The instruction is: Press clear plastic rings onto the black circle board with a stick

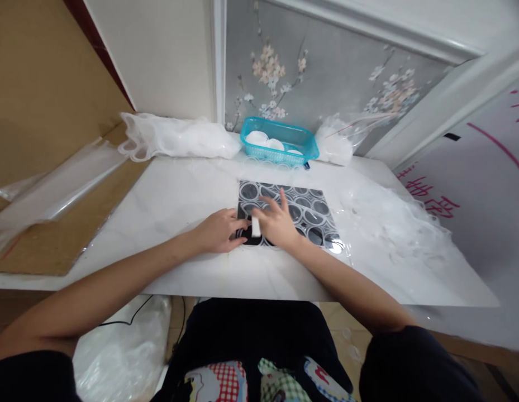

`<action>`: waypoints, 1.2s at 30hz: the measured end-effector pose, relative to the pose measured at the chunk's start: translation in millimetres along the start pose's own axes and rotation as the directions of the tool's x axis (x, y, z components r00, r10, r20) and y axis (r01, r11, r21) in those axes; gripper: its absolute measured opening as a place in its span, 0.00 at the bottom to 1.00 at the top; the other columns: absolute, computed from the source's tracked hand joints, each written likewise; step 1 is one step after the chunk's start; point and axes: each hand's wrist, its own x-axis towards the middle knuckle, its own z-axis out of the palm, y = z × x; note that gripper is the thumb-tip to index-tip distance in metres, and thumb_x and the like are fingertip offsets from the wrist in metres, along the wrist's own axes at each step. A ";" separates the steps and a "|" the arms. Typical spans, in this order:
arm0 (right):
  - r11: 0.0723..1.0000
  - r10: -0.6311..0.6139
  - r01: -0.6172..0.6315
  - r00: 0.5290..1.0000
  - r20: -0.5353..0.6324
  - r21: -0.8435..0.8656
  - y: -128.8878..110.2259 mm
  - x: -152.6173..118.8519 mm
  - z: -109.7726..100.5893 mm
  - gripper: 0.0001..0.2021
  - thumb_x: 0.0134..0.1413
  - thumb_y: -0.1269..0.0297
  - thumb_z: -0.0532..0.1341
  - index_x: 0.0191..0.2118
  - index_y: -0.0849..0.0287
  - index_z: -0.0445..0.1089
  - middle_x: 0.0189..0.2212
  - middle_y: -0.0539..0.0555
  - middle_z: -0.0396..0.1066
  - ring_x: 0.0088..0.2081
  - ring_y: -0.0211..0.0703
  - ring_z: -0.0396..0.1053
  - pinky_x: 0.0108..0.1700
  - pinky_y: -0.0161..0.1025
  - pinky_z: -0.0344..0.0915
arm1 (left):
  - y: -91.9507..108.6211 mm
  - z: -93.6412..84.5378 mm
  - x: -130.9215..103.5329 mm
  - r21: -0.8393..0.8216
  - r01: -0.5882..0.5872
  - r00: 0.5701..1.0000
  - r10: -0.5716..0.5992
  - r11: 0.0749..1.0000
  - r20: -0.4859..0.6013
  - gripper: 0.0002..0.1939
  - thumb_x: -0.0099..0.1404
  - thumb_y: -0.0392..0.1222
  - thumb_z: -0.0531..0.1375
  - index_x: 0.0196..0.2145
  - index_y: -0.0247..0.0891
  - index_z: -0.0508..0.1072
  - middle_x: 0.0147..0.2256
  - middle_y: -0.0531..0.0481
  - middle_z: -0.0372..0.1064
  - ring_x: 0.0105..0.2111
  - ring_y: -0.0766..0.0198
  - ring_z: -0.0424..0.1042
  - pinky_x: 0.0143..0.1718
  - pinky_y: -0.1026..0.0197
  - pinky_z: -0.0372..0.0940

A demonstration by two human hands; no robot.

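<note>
A flat black sheet (315,234) patterned with rows of white rings lies on the white table, looking glossy like clear plastic. At its left edge, my left hand (219,230) rests with thumb and fingers apart, the fingertips touching the sheet's lower left corner. My right hand (280,226) is over the left half of the sheet and pinches a small white strip (256,226), slightly blurred. Its other fingers are spread over the rings. Exactly what the strip is I cannot make out.
Behind the sheet stands a blue plastic basket (280,134) holding several white round pieces. A stuffed white bag (184,137) lies left of it, a clear bag (337,142) right. Crumpled clear plastic (393,223) spreads on the right; cardboard (53,240) with plastic film covers the left.
</note>
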 end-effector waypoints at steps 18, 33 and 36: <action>0.854 0.344 -0.296 0.938 -0.037 0.429 27.6 -45.9 -7.4 0.13 0.61 0.53 0.58 0.35 0.54 0.76 0.37 0.56 0.77 0.39 0.49 0.75 0.43 0.46 0.73 | 21.2 14.7 22.5 0.112 -0.213 0.977 0.215 0.971 -0.006 0.22 0.71 0.55 0.56 0.51 0.34 0.71 0.57 0.40 0.68 0.45 0.51 0.66 0.43 0.52 0.62; 0.960 0.232 -0.226 0.973 -0.017 0.166 21.4 -57.8 -4.8 0.11 0.65 0.61 0.55 0.40 0.53 0.75 0.39 0.56 0.79 0.56 0.56 0.69 0.62 0.61 0.56 | 21.6 17.0 23.6 0.047 -0.173 0.985 0.173 0.984 0.005 0.22 0.69 0.54 0.57 0.51 0.34 0.69 0.55 0.40 0.69 0.44 0.50 0.66 0.43 0.52 0.61; 0.994 0.048 -0.042 0.997 0.060 -0.096 15.6 -50.8 -8.7 0.11 0.63 0.71 0.54 0.42 0.52 0.74 0.38 0.54 0.79 0.59 0.55 0.63 0.67 0.64 0.43 | 21.9 17.0 26.0 0.020 -0.152 0.988 0.152 0.988 0.033 0.23 0.69 0.56 0.57 0.51 0.33 0.69 0.55 0.40 0.69 0.43 0.50 0.65 0.43 0.51 0.61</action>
